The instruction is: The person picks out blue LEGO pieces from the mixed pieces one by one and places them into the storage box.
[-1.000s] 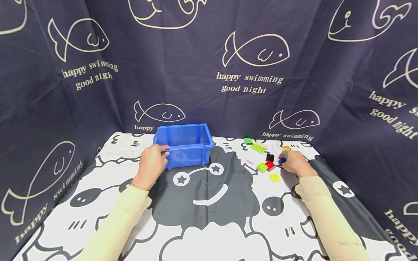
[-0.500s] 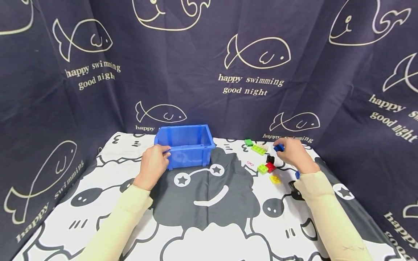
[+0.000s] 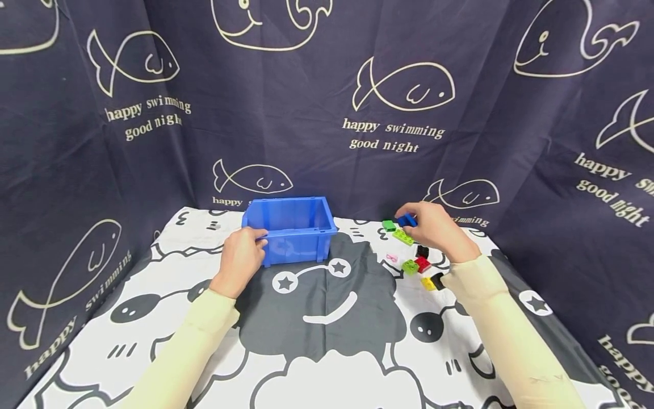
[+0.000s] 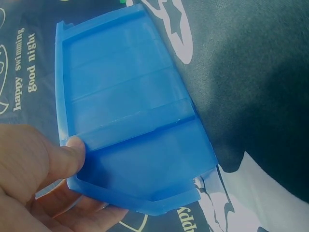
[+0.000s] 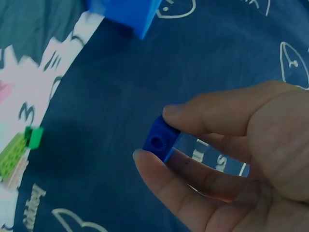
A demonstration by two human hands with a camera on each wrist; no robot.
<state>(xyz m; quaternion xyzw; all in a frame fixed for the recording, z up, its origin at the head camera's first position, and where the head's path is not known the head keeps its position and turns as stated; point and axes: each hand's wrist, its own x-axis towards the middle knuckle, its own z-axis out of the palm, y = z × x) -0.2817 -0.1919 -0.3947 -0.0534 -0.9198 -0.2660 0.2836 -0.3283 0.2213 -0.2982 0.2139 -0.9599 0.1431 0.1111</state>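
My left hand (image 3: 239,258) grips the left end of a blue plastic storage bin (image 3: 296,250). In the left wrist view the thumb lies over the rim, with the other fingers along the outside of the bin wall (image 4: 120,92). At the back right, my right hand (image 3: 436,227) pinches a blue toy brick (image 3: 407,220) between thumb and fingertips. The right wrist view shows the same brick (image 5: 158,140) with a round hole in its near face. From the head, it overlaps the spot just right of a green brick (image 3: 389,226).
Loose toy bricks lie below the right hand: a long lime one (image 3: 403,237), a black one (image 3: 422,251), a red one (image 3: 422,264), a square lime one (image 3: 410,267) and a yellow one (image 3: 428,283). A small pink piece (image 3: 392,258) lies beside them. A dark curtain (image 3: 317,125) hangs behind.
My right hand has picked the blue brick out of the scattered pieces and carried it away and leftward. The left hand has stayed on the bin.
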